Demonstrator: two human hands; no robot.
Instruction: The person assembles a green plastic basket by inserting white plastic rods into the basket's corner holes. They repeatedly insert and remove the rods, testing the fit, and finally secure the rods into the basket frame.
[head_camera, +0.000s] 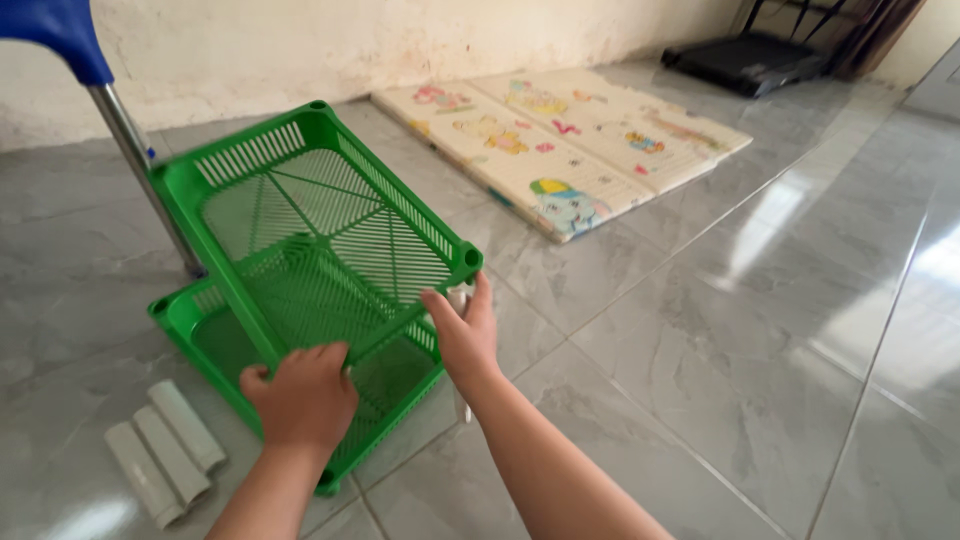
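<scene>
The green slotted plastic shelf tray (310, 215) looks smooth and slightly glossy; three pale grey plastic tubes (165, 450) look matt; the grey marble-patterned tile floor (720, 350) is polished, mirror-glossy.

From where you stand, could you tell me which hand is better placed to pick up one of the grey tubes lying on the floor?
Left, probably. The left hand grips the upper green tray on the side nearest the tubes; the right hand is at the far corner.
</scene>
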